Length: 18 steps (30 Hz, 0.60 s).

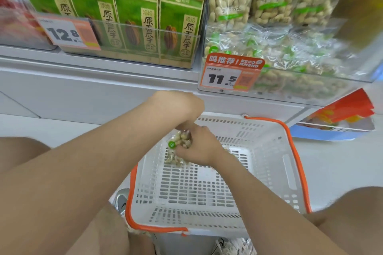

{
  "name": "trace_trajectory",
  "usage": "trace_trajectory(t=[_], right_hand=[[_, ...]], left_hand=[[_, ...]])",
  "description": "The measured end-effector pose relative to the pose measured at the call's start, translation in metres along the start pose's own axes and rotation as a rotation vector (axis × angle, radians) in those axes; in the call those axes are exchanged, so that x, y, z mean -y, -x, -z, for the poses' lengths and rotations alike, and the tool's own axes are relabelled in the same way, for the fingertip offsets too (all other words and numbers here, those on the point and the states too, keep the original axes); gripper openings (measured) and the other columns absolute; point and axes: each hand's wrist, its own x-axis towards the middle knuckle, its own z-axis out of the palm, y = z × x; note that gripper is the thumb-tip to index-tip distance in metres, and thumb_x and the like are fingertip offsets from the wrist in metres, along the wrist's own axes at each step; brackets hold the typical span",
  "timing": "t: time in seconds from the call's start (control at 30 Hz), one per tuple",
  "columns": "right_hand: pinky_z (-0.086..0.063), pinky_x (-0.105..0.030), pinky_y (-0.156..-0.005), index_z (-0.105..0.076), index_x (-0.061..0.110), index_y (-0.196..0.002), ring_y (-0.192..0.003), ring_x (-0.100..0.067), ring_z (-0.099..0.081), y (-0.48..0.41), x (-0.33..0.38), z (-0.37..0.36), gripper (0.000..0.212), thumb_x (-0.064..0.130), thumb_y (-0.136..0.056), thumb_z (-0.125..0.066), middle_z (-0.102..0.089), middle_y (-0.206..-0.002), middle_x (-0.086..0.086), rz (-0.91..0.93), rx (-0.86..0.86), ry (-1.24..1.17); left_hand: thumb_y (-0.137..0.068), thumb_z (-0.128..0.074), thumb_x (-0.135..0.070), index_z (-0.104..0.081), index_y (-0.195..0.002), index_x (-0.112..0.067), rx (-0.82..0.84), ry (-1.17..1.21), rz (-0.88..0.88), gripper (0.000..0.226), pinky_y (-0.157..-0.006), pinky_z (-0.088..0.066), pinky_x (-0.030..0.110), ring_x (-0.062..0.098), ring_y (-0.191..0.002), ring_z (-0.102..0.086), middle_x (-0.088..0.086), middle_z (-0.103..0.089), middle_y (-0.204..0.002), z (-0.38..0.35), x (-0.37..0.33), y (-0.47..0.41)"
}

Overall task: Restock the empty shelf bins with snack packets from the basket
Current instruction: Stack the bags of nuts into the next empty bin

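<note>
Inside the far left corner of the white slotted plastic basket (269,161) with its orange handle (298,163), the right hand (200,150) and left hand (180,107) both curl tightly round 1 crinkly clear peanut packet (178,147), below the clear shelf bin (290,96) tagged 11.5.

You face a shop shelf (87,68), a retail display where rows of identical green seed packets (136,16) and clear bags of peanuts (269,0) stand in transparent bins (178,36). Printed price tags reading 12.8 (68,33) and 11.5 (224,78) hang on the bin fronts, the second under an orange "RECOMMEND" label (235,62). A white plastic shopping basket (269,151) with orange handles sits below.
</note>
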Motion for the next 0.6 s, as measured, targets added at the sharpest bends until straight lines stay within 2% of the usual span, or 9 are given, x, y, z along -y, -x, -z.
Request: trace_trajectory(t=[0.1,0.2,0.3,0.43,0.5,0.6], right_hand=[[-0.048,-0.034,-0.055,-0.039,0.038,-0.103,-0.066,-0.01,-0.058,0.021,0.031,0.036,0.039,0.038,-0.076,-0.068,-0.057,-0.069,0.01,0.147,-0.16,0.061],[-0.053,-0.039,-0.057,-0.043,0.035,-0.105,-0.068,-0.018,-0.061,0.044,0.046,0.06,0.039,0.04,-0.075,-0.067,-0.06,-0.073,0.012,0.232,-0.315,0.049],[-0.053,-0.04,-0.055,-0.047,0.029,-0.111,-0.066,-0.022,-0.062,0.063,0.053,0.081,0.041,0.038,-0.079,-0.07,-0.06,-0.078,0.014,0.338,-0.493,0.066],[-0.04,-0.03,-0.048,-0.05,0.023,-0.12,-0.056,-0.019,-0.058,0.079,0.069,0.121,0.047,0.044,-0.08,-0.064,-0.052,-0.069,0.015,0.389,-0.783,0.106],[-0.042,-0.033,-0.049,-0.052,0.02,-0.119,-0.056,-0.022,-0.059,0.079,0.082,0.143,0.048,0.047,-0.081,-0.062,-0.057,-0.067,0.012,0.373,-0.91,0.097],[-0.04,-0.038,-0.047,-0.046,0.018,-0.114,-0.053,-0.028,-0.055,0.072,0.102,0.18,0.047,0.052,-0.084,-0.058,-0.056,-0.061,0.004,0.302,-1.039,0.014]], left_hand=[[-0.081,-0.084,-0.014,-0.064,-0.127,-0.018,0.019,0.04,0.023,0.05,-0.084,-0.058,0.038,0.027,-0.102,-0.068,0.003,-0.067,-0.116,0.009,0.009,0.016],[-0.074,-0.093,-0.024,-0.065,-0.121,-0.019,0.044,0.112,0.031,0.056,-0.082,-0.059,0.038,0.023,-0.097,-0.072,-0.001,-0.074,-0.106,0.027,0.019,0.042],[-0.085,-0.085,-0.021,-0.068,-0.11,-0.015,0.044,0.36,-0.018,0.031,-0.072,-0.062,0.034,0.013,-0.076,-0.078,-0.003,-0.079,-0.077,0.048,0.025,0.068],[-0.088,-0.083,-0.017,-0.074,-0.097,-0.012,-0.121,0.654,-0.147,0.014,-0.064,-0.062,0.035,0.017,-0.06,-0.072,0.004,-0.077,-0.078,0.087,0.028,0.098],[-0.092,-0.079,-0.014,-0.076,-0.095,-0.008,-0.227,0.793,-0.187,0.008,-0.065,-0.061,0.037,0.02,-0.058,-0.064,0.004,-0.07,-0.07,0.102,0.028,0.108],[-0.098,-0.073,-0.02,-0.074,-0.094,-0.002,-0.41,1.047,-0.227,0.019,-0.068,-0.061,0.039,0.021,-0.064,-0.063,0.004,-0.061,-0.068,0.117,0.025,0.11]])
